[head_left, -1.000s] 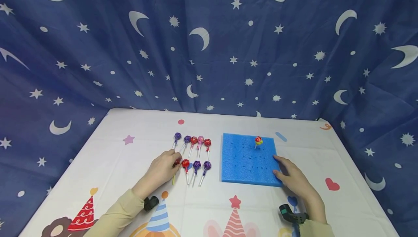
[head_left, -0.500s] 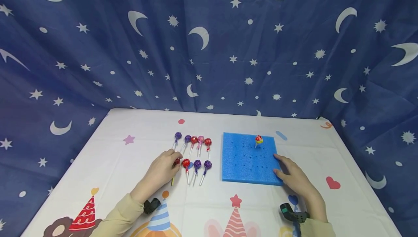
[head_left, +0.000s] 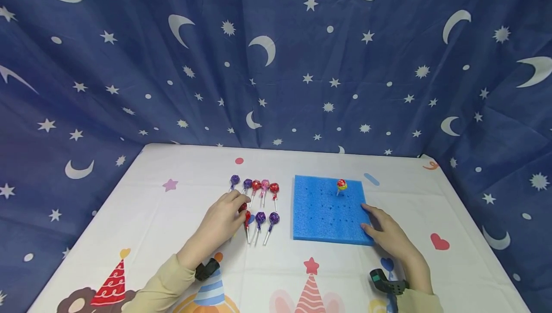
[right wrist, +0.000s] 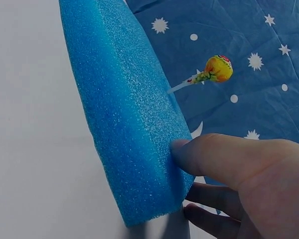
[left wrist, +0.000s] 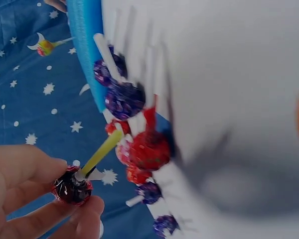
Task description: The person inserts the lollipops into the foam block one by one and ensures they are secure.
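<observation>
My left hand (head_left: 222, 219) pinches a dark red wrapped lollipop (left wrist: 72, 188) by its candy head; the yellow stick (left wrist: 102, 153) points free. It hovers over the left end of the near lollipop row, partly covering a red lollipop (head_left: 247, 226). Two purple lollipops (head_left: 260, 218) lie beside that one. On the right, a blue foam block (head_left: 321, 229) dotted with small holes has one red-and-yellow lollipop (head_left: 341, 185) standing in it. The fingers of my right hand (head_left: 390, 238) rest against the foam's right edge, with its thumb (right wrist: 204, 157) touching the block.
Behind the left hand lies a far row of several purple, red and pink lollipops (head_left: 265, 186). A white printed tablecloth (head_left: 194, 164) covers the table, and a blue moon-and-star curtain (head_left: 293, 102) hangs behind it.
My left hand has lifted the dark red lollipop with the yellow stick from the near row and shifted slightly right. The right hand stays at the foam.
</observation>
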Tool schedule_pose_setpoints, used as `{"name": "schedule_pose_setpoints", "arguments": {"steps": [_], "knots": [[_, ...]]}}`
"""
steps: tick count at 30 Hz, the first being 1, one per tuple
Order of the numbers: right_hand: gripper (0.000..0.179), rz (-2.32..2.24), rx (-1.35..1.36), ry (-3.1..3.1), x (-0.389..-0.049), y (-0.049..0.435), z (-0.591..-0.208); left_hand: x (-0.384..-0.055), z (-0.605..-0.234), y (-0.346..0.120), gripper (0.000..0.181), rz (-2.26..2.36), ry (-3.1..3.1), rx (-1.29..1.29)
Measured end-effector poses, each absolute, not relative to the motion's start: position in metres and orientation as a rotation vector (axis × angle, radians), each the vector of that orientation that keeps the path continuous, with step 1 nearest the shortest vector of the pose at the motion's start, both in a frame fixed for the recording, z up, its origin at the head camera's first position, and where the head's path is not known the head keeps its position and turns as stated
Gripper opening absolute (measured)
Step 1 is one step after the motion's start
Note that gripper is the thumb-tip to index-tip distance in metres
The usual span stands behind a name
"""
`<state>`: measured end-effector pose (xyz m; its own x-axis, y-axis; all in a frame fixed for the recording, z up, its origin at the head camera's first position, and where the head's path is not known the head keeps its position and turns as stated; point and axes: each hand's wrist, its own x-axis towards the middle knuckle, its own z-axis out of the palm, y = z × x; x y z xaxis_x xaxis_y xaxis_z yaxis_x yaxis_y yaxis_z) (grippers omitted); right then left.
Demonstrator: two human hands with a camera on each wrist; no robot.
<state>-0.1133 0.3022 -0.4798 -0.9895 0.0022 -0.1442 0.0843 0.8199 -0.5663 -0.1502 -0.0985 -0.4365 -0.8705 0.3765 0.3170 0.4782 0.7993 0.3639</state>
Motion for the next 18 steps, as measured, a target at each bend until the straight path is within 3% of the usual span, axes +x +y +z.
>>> {"name": "schedule_pose_setpoints", "arguments": {"steps": [18], "knots": [[0.065, -0.905, 0.046, 2.885, -0.113, 0.303, -0.480, -0.164, -0.432, -0.052, 0.019, -0.782, -2.584, -0.725]]}}
